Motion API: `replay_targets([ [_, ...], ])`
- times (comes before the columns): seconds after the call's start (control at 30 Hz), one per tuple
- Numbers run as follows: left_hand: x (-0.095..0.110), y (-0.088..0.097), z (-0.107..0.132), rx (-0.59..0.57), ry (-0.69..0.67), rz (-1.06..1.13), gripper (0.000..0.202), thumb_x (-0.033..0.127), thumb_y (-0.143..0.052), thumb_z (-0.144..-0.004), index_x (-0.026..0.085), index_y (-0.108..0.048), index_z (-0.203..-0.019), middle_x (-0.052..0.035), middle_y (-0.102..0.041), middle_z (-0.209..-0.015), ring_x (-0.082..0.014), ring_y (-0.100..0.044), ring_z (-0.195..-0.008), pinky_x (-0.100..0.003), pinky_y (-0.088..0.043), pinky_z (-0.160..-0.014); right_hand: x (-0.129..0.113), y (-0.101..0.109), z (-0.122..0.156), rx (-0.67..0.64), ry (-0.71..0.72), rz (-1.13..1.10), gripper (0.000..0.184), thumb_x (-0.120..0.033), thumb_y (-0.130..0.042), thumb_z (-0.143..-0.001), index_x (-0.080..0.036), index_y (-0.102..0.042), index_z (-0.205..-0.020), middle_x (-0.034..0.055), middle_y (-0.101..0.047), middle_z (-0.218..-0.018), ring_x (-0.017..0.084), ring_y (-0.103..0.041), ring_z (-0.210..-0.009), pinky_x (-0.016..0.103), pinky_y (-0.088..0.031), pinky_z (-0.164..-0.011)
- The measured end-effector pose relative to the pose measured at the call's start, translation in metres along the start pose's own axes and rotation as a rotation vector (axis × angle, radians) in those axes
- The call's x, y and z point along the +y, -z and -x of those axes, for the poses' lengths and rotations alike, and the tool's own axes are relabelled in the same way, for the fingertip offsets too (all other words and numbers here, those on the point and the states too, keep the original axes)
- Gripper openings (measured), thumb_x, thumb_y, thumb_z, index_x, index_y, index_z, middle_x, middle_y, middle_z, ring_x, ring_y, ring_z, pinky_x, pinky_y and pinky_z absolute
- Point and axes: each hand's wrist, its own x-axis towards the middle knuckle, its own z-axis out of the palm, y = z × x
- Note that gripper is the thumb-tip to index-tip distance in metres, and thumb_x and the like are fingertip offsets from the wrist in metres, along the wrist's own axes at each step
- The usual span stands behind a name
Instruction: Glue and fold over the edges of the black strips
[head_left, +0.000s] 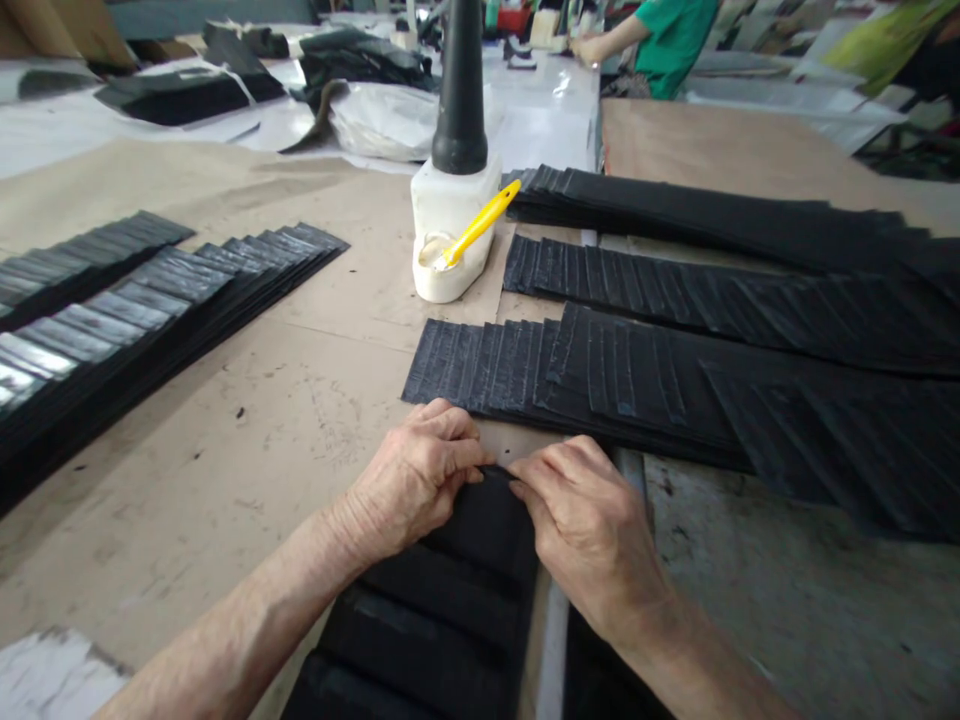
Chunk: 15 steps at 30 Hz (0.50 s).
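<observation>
Pinching with both, your left hand (416,475) and right hand (589,530) held the far edge of a black strip (487,520), fingertips closed on it and nearly meeting. It lay topmost on an overlapped pile between your forearms, on the table (300,400). Just beyond, fanned strips (675,370) covered the right side. A white pot (450,215) with a yellow brush (480,222) stood behind them, more strips (150,290) lay to the left, and a person in green (671,40) worked far off.
</observation>
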Motion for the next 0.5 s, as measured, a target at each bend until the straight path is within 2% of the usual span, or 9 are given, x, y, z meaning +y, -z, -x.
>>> replay_targets([
  [0.1, -0.0090, -0.0008, 0.0047, 0.035, -0.081, 0.030, 0.029, 0.004, -0.044, -0.082, 0.020, -0.065, -0.096, -0.0021, -0.059, -0.082, -0.0139, -0.048, -0.078, -0.028, -0.042, -0.071, -0.0018, 0.0008, 0.0050, 0.030, 0.129, 0.040, 0.021, -0.009, -0.046, -0.087, -0.011, -0.067, -0.089, 0.0066, -0.060, -0.074, 0.017, -0.051, -0.076, 0.031, -0.047, -0.069],
  [0.17, -0.0122, 0.0001, 0.0067, -0.002, -0.129, -0.011, 0.032, 0.003, -0.043, -0.082, 0.019, -0.063, -0.101, -0.0028, -0.059, -0.085, -0.0143, -0.048, -0.081, -0.029, -0.043, -0.074, -0.0032, 0.0021, 0.0077, 0.043, 0.198, 0.100, 0.023, -0.009, -0.044, -0.088, -0.008, -0.066, -0.095, 0.0076, -0.062, -0.078, 0.017, -0.051, -0.077, 0.031, -0.048, -0.068],
  [0.3, -0.0114, 0.0052, 0.0057, -0.079, -0.223, -0.097, 0.034, 0.004, -0.037, -0.085, 0.014, -0.059, -0.108, -0.0052, -0.057, -0.086, -0.0157, -0.046, -0.082, -0.031, -0.044, -0.075, -0.0064, 0.0038, 0.0083, 0.015, 0.260, 0.230, 0.028, -0.007, -0.041, -0.089, -0.014, -0.067, -0.099, 0.0049, -0.062, -0.077, 0.016, -0.052, -0.073, 0.030, -0.050, -0.063],
  [0.5, -0.0087, 0.0079, 0.0060, -0.143, -0.296, -0.139, 0.031, 0.007, -0.032, -0.088, 0.008, -0.054, -0.111, -0.0083, -0.057, -0.088, -0.0171, -0.043, -0.081, -0.034, -0.045, -0.075, -0.0085, -0.0001, 0.0087, -0.043, 0.315, 0.324, 0.029, -0.005, -0.043, -0.088, -0.013, -0.065, -0.104, 0.0051, -0.062, -0.079, 0.016, -0.052, -0.074, 0.032, -0.050, -0.063],
])
